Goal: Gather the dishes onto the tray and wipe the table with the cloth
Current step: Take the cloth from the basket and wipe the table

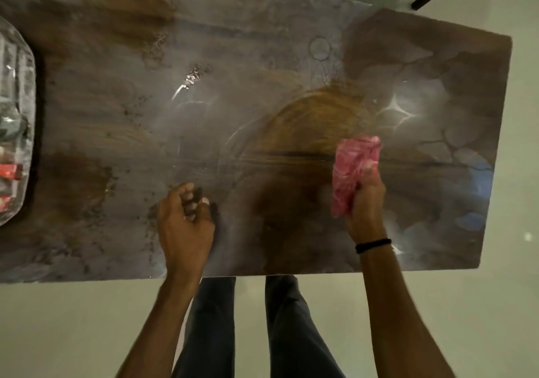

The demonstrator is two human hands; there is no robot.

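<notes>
The person stood at the near edge of a glossy, brown-and-grey marbled counter (262, 56), both bare arms reaching over it. The right hand (366, 199) gripped a bunched pink cloth (354, 173), its fingers (368, 170) clenched around the lower part so that the rest of the cloth stuck out beyond the hand toward the far side. The cloth was over the right half of the counter; whether it touched the surface could not be told. A black band (373, 245) circled the right wrist. The left hand (186, 217) was near the front edge, well apart from the cloth, its fingers (191, 199) loosely curled inward and grasping nothing visible. Dark crumbs and specks (151, 45) were scattered over the left half of the counter. At the far left edge lay a clear tray (17, 121) holding blurred items, among them something red. Dark trouser legs (215, 319) showed below the counter over a pale floor (73, 334).
</notes>
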